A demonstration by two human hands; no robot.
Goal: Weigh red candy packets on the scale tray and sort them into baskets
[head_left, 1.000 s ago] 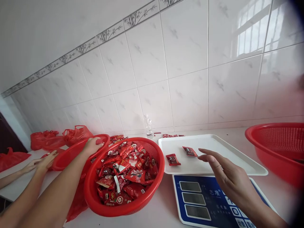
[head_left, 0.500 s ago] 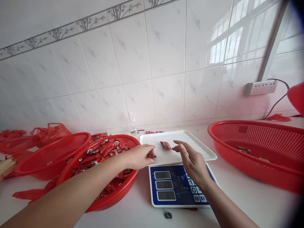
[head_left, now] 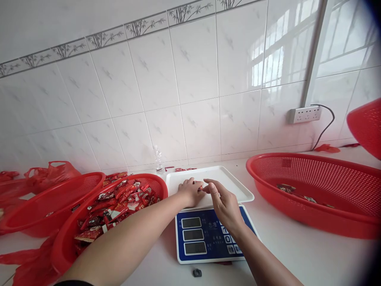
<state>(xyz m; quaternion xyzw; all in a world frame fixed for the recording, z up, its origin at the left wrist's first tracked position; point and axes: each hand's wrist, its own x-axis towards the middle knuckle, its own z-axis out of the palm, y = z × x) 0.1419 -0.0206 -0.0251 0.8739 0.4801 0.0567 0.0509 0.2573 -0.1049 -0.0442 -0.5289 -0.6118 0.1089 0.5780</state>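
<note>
My left hand [head_left: 190,193] reaches over the white tray [head_left: 229,184] of a scale, its fingers bent round small red packets [head_left: 199,184] that it mostly hides. Close against it from the right is my right hand [head_left: 224,200], thumb and forefinger apart, fingertips at the packets' edge. Below the tray, the scale's blue panel [head_left: 195,234] shows three grey displays; my right hand and forearm cover part of its keys. Left of the scale stands a red basket [head_left: 162,184] heaped with red packets [head_left: 119,198], partly behind my left forearm.
A large red basket [head_left: 256,174] with a few dark packets stands on the right. Another red basket [head_left: 59,194] and red plastic bags [head_left: 56,174] are at the left. A clear bottle [head_left: 158,159] stands by the tiled wall. A small dark object [head_left: 197,273] lies before the scale.
My left hand has moved right across the tray with its packet, to the packet lying there. Both hands now meet. The whole view has shifted slightly.
</note>
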